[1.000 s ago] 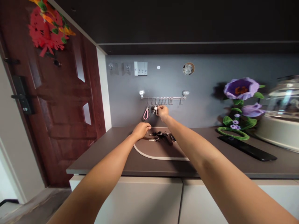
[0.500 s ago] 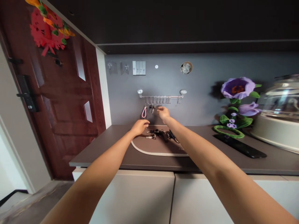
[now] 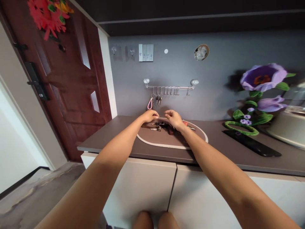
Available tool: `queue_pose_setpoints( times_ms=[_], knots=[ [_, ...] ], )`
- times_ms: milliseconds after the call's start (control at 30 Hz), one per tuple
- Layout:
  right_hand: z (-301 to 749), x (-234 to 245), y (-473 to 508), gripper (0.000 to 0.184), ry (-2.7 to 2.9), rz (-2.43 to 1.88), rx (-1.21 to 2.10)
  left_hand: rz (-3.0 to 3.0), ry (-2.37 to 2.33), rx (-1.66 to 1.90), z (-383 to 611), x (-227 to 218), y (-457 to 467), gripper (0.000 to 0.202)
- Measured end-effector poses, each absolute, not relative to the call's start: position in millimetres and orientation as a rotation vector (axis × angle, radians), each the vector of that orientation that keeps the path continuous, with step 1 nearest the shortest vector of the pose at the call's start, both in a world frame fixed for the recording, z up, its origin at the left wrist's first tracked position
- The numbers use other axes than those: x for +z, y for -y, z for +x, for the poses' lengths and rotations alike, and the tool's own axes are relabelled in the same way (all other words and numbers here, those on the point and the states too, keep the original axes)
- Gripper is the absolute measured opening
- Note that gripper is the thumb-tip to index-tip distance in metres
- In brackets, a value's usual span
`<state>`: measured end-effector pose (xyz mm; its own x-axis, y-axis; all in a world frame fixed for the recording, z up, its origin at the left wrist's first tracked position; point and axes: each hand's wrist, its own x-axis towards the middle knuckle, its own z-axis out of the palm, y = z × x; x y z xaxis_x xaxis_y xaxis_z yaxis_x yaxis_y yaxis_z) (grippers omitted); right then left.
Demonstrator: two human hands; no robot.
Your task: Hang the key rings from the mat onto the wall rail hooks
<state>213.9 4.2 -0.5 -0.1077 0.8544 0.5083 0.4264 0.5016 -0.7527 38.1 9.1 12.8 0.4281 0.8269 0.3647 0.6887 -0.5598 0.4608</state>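
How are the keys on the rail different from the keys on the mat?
The hanging keys dangle from hooks on the rail; the loose keys lie in a heap on the mat. The hanging keys carry a pink loop; the loose keys look dark and silvery. No hand is at the hanging keys, but the left hand and right hand are at the loose keys. Both are small key bunches.

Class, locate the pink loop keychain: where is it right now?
The pink loop keychain hangs from the left end of the wall hook rail, near the middle of the head view, beside other hanging keys and just above the left hand.
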Motion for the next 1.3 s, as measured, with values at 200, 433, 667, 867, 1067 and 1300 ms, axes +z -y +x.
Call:
queue_pose_setpoints(
  times_ms=[200,433,667,867,1067,1300],
  knots=[
    [212.4,1.5,-6.9,0.017,1.841,-1.171,0.426,2.46,-1.235,0.689,26.9,-0.4,-16.6,0.026],
    [213.2,-3.5,-16.7,0.016,1.728,-1.183,0.643,2.534,-1.194,0.64,25.2,-4.4,-20.3,0.024],
    [210.4,-3.2,-13.3,0.012,1.76,-1.169,0.685,2.589,-1.293,0.703,27.4,-7.9,-24.6,0.02],
    [210.7,-5.1,-14.2,0.013,1.861,-1.191,0.549,2.689,-1.369,0.658,26.9,-3.1,-23.9,0.017],
    [208.3,-1.8,-6.4,0.015,1.971,-1.28,0.377,2.711,-1.387,0.62,23.7,7.5,-16.7,0.016],
    [204.3,-1.3,0.4,0.015,2.107,-1.275,0.243,2.408,-1.333,0.807,14.4,17.5,-11.9,0.011]
  ],
)
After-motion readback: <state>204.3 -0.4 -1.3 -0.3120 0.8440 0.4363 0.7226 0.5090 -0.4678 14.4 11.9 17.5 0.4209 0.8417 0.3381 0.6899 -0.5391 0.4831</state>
